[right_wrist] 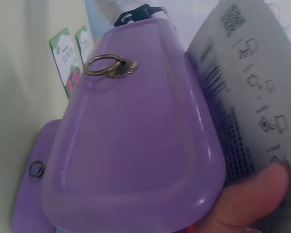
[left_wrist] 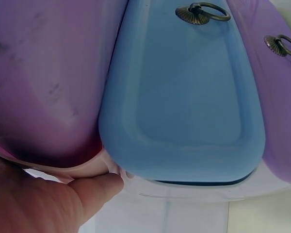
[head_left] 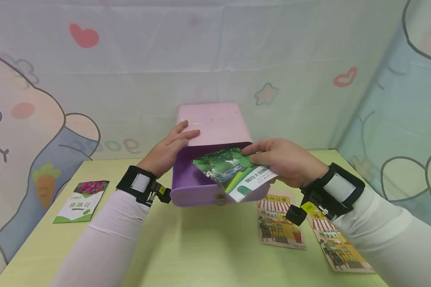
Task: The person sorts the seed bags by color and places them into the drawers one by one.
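Observation:
A pink-topped cabinet (head_left: 215, 119) stands against the backdrop with its purple top drawer (head_left: 195, 196) pulled out. My left hand (head_left: 167, 153) rests on the cabinet's top left edge, fingers laid over the top. In the left wrist view its thumb lies along the pale rim beside the drawer. My right hand (head_left: 287, 161) pinches a green and white seed packet (head_left: 226, 167) tilted over the drawer's opening. The packet's printed back (right_wrist: 252, 87) and my right thumb show in the right wrist view. The packet hides part of the drawer's inside.
A flower seed packet (head_left: 82, 201) lies at the table's left. Two brown packets with striped awnings, one nearer the middle (head_left: 280, 223) and one farther right (head_left: 341, 247), lie under my right arm. Below the pulled-out drawer are a blue drawer (left_wrist: 189, 92) and another purple drawer (left_wrist: 271, 92), both with ring pulls.

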The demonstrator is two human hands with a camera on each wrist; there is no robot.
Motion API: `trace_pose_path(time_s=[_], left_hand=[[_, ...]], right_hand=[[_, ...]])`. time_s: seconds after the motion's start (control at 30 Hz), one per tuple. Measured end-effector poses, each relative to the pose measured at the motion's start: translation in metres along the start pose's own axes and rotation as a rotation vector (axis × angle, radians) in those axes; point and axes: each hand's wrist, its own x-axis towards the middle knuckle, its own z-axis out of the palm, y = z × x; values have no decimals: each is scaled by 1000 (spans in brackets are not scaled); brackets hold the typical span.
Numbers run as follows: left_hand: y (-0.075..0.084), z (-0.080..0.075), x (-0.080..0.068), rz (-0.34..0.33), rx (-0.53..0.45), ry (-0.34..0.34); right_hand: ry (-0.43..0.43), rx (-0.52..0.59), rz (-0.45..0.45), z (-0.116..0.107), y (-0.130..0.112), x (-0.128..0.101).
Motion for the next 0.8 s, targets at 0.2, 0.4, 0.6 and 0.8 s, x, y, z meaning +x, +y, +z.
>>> trace_pose_path(time_s=[0.2,0.4,0.6,0.8], left_hand=[[-1,0,1,-2,8,6],[-1,1,1,5,-4,4],[-2,1,3,22,-20,5],[-3,1,3,21,-2,11]], right_hand=[[0,20,6,3,-1,7],[27,39,25,8,-1,14],[33,42,17,12,-3,17],[32,21,12,16,-4,20]])
